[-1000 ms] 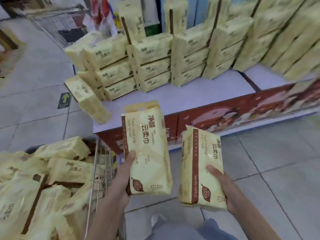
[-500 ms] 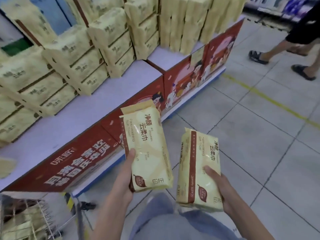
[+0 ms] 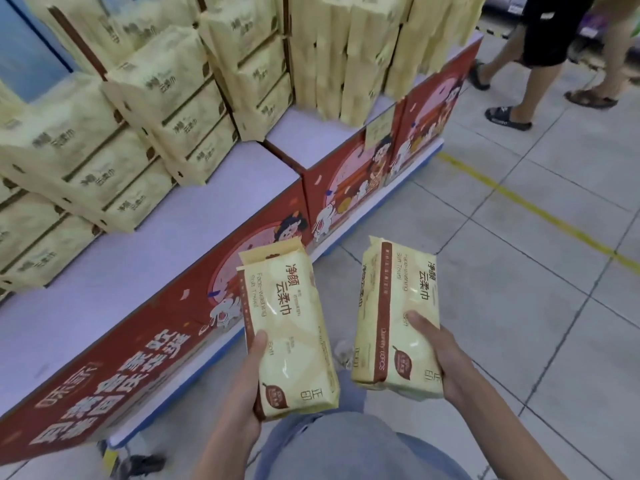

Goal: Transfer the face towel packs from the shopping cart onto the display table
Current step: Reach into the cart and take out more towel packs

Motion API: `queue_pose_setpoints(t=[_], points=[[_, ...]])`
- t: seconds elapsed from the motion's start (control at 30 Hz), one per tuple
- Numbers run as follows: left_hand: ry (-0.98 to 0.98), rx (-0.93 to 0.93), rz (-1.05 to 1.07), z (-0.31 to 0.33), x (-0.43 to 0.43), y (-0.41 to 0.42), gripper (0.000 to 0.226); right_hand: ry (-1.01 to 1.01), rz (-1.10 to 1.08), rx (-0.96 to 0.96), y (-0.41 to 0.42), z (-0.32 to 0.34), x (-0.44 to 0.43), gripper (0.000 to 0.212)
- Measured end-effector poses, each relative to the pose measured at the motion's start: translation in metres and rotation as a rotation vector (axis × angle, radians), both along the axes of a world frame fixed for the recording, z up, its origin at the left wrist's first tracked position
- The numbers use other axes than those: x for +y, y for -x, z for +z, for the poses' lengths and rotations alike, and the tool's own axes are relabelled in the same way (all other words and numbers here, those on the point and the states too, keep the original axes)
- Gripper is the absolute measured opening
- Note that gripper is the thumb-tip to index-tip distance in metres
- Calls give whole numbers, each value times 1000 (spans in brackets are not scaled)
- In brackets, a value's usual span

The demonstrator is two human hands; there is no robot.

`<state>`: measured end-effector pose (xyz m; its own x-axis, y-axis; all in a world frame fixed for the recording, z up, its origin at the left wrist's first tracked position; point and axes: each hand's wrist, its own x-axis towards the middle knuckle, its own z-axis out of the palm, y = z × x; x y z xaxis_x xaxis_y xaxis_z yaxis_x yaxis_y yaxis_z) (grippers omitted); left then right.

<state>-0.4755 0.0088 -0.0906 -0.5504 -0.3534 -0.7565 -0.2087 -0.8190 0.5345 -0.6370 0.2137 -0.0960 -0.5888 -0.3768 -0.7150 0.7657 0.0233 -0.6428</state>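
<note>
Holding a face towel pack in each hand, the person stands on the tiled floor [image 3: 519,341] just beside the display surface [image 3: 145,271]. The left hand [image 3: 242,386] grips the left pack [image 3: 294,334] near its lower end, with the thumb pressed flat on the printed front. The remaining fingers wrap behind the pack and are hidden. The right hand [image 3: 446,362] grips the right pack [image 3: 394,317] the same way from its right edge, thumb across the front, the other fingers out of sight behind.

Both packs are upright with their printed faces toward the camera. They are slightly apart from each other, held in the air over the floor in front of the surface's red illustrated front panel [image 3: 166,348]. Toward the back of the surface, stacked packs [image 3: 162,109] of the same pale yellow sit in rows, and a bare lilac strip runs along the front edge. At the upper right, the legs of two passers-by [image 3: 540,57] in sandals are in the aisle beyond a yellow floor line [image 3: 540,211].
</note>
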Motion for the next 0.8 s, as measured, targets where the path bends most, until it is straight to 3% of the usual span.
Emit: queue_pose_setpoints(t=[0.5,0.8], points=[[41,41,-160,11,-83,248,57,3,-140,-22,181,-11,-29,61],[-22,70,125,7,-81,347,58,-41,140,21,355,-9,-76,64]])
